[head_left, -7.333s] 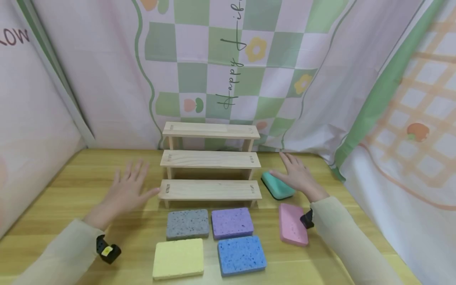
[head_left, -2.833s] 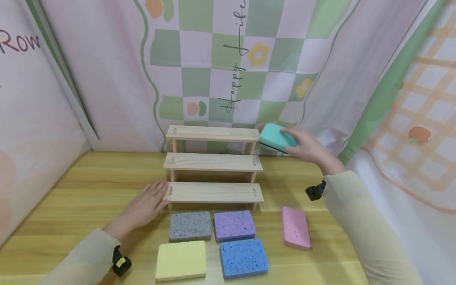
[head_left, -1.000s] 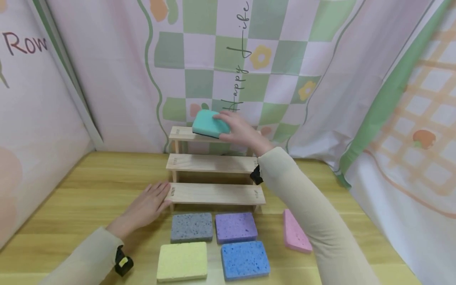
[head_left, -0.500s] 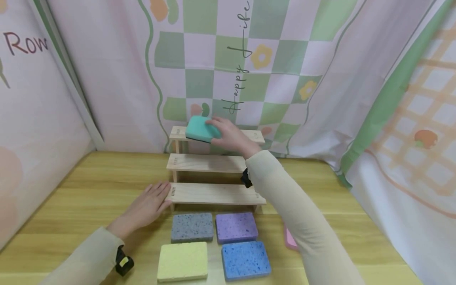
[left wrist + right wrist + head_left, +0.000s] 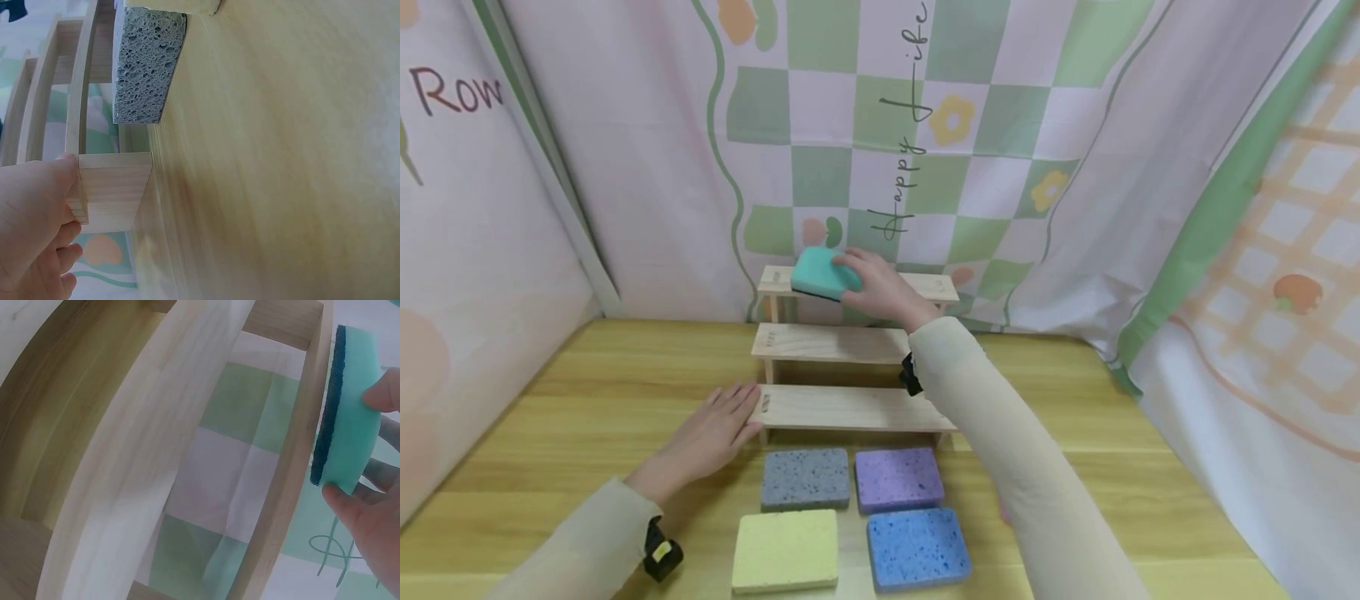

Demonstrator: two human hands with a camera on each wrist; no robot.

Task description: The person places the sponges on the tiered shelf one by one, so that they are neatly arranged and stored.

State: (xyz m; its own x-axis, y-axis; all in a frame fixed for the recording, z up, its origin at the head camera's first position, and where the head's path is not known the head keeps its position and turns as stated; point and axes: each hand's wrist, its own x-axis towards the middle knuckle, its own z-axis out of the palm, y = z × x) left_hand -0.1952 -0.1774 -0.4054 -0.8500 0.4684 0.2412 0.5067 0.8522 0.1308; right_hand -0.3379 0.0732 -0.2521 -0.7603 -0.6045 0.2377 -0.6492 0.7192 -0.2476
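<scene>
My right hand (image 5: 883, 287) holds a teal sponge (image 5: 820, 271) with a dark scouring layer underneath. The sponge is at the left part of the top board of a three-step wooden rack (image 5: 857, 408). In the right wrist view, fingers and thumb grip the teal sponge (image 5: 356, 406) by its sides, the dark face towards the top board. At the rack's lowest step, my left hand (image 5: 703, 437) is on the left end. The left wrist view shows this hand (image 5: 31, 219) pinching the board's end (image 5: 78, 187), thumb against its edge and fingers curled beside it.
In front of the rack lie a grey sponge (image 5: 805, 479), a purple sponge (image 5: 898, 481), a yellow sponge (image 5: 786, 550) and a blue sponge (image 5: 917, 548). My right sleeve hides nearly all of a pink sponge (image 5: 1005, 512). Printed curtain (image 5: 820, 108) hangs behind the rack.
My right hand has lifted the teal sponge off the table's right side and carried it leftward to the top step, lowering it slightly lately. The left hand moved onto the rack and stays there.
</scene>
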